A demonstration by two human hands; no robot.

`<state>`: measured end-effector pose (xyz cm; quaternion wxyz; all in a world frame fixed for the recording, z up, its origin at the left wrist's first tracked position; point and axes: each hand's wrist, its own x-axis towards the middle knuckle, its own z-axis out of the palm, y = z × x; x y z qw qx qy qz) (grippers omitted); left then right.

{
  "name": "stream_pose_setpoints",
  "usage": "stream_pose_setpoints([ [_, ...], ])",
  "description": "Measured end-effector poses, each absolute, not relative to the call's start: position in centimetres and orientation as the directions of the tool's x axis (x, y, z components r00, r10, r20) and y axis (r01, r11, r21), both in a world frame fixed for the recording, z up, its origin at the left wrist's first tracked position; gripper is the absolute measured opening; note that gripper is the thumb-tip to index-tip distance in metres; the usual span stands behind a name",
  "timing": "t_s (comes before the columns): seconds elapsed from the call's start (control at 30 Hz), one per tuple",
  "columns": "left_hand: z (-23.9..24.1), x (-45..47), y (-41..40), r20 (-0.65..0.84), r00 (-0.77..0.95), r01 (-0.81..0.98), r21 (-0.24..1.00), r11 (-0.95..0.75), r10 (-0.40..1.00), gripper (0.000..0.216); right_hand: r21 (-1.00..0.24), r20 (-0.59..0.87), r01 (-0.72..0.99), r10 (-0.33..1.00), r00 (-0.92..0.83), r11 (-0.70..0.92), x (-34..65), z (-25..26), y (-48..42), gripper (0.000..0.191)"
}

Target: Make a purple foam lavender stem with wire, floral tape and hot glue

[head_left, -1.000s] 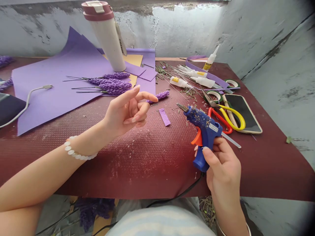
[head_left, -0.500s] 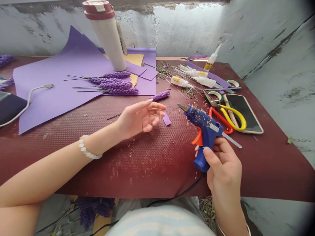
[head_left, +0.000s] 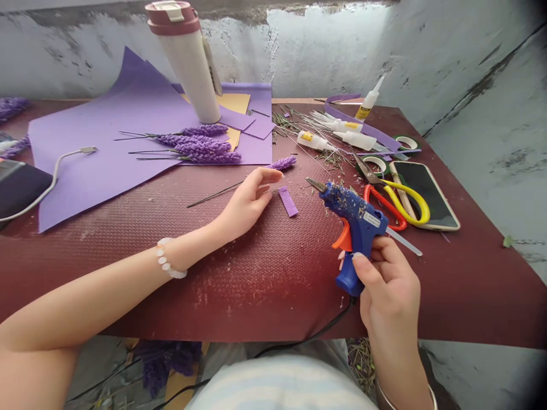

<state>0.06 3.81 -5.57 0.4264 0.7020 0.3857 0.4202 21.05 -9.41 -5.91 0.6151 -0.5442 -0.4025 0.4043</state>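
Note:
My right hand (head_left: 390, 291) is closed round the grip of a blue hot glue gun (head_left: 356, 219), whose nozzle points left, above the dark red table mat (head_left: 265, 273). My left hand (head_left: 247, 200) rests on the mat with its fingers loosely stretched out. The fingertips touch the thin wire stem of a purple lavender sprig (head_left: 282, 163); I cannot tell whether they pinch it. A small purple paper strip (head_left: 288, 201) lies just right of that hand, between it and the glue gun's nozzle.
A white tumbler (head_left: 190, 62) stands at the back on purple paper sheets (head_left: 106, 131) with finished lavender sprigs (head_left: 200, 146). Scissors (head_left: 399, 200), a phone (head_left: 425, 192), glue bottles (head_left: 354, 139) and tape rolls (head_left: 376, 165) crowd the right. A cable (head_left: 55, 171) lies at left.
My left hand has come down from mid-air to the mat and moved right, to the lavender sprig's stem. The right hand and the glue gun have hardly moved.

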Motion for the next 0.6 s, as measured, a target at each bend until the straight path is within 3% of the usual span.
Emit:
stream_pose_setpoints([
  [0.17, -6.1, 0.6, 4.0, 0.296, 0.475, 0.507, 0.678, -0.532, 0.829, 0.052, -0.996, 0.071, -0.027, 0.924, 0.375, 0.087, 21.0, -5.9, -9.3, 0.023],
  [0.4, -5.6, 2.0, 4.1, 0.322, 0.416, 0.714, 0.463, -0.525, 0.85, 0.04, -0.994, 0.078, -0.039, 0.918, 0.388, 0.101, 20.9, -6.0, -9.1, 0.024],
  [0.5, -5.5, 1.9, 4.4, 0.315, 0.383, 0.736, 0.463, -0.493, 0.868, 0.04, -0.988, -0.024, -0.15, 0.926, 0.378, 0.036, 21.2, -5.4, -9.0, 0.035],
  [0.6, -5.5, 1.7, 4.7, 0.287, 0.382, 0.673, 0.565, -0.478, 0.878, 0.034, -0.971, -0.116, -0.236, 0.936, 0.332, -0.036, 21.6, -4.9, -8.9, 0.04],
])
